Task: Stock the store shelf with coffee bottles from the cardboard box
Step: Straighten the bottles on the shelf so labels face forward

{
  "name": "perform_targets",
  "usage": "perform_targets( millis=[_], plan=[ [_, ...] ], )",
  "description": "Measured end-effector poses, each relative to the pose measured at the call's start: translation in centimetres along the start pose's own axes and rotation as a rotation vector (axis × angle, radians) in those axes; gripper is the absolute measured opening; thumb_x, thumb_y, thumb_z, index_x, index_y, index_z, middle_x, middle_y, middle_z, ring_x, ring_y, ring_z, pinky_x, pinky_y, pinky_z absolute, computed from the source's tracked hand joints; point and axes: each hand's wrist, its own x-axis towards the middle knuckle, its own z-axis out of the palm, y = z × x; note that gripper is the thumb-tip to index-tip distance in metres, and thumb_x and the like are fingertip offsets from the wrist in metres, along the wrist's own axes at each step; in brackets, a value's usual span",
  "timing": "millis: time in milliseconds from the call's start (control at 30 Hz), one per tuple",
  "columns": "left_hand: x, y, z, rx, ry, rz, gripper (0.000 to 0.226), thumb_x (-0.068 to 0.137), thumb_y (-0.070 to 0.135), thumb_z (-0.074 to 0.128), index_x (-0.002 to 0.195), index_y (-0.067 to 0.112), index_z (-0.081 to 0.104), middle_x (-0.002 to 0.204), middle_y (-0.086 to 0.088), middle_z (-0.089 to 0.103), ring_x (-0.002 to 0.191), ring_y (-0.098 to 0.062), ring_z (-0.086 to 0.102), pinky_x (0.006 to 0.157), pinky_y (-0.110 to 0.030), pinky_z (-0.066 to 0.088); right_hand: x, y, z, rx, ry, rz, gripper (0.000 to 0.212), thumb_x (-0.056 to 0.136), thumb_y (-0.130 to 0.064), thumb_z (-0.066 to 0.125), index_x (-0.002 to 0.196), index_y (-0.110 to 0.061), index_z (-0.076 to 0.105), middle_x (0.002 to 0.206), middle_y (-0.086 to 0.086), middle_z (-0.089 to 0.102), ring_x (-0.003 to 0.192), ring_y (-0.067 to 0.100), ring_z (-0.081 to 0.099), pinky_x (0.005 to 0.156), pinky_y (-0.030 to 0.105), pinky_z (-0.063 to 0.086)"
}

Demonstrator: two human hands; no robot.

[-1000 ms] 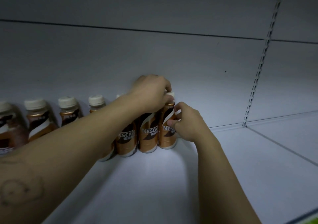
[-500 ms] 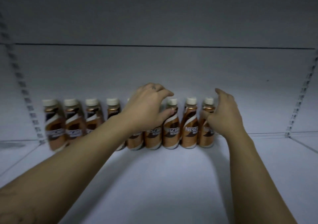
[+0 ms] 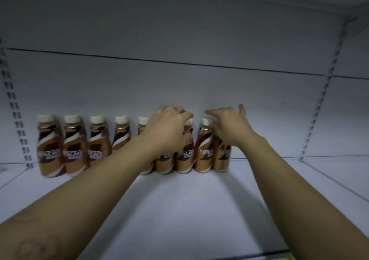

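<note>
Brown-and-cream plastic coffee bottles with white caps stand upright in one row against the back panel of the white metal shelf. I see my left hand draped over the caps near the middle of the row, fingers curled loosely; whether it clamps a bottle I cannot tell. My right hand hovers at the rightmost bottle, fingers spread apart and gripping nothing. Slotted uprights flank the bay.
</note>
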Motion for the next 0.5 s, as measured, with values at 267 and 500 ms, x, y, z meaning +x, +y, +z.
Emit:
perform_targets(
  millis=[267,500],
  plan=[
    [2.5,-0.9,3.0,0.114,-0.070,0.015,0.053,0.085,0.034,0.061,0.134,0.023,0.046,0.129,-0.004,0.055,0.118,-0.025,0.047,0.107,-0.040,0.027,1.8,-0.5,0.7,-0.028,-0.109,-0.041,0.034,0.088,-0.028,0.061,0.122,-0.033,0.054,0.109,0.000,0.068,0.109,0.027,0.058,0.113,0.058,0.004],
    [2.3,-1.2,4.7,0.198,0.034,0.066,0.053,0.077,0.030,0.069,0.125,0.020,0.048,0.122,-0.005,0.057,0.117,-0.026,0.047,0.111,-0.041,0.020,2.2,-0.6,0.7,-0.137,-0.058,-0.073,0.025,0.087,-0.036,0.060,0.111,-0.029,0.058,0.091,0.000,0.068,0.101,0.028,0.059,0.114,0.055,0.005]
  ],
)
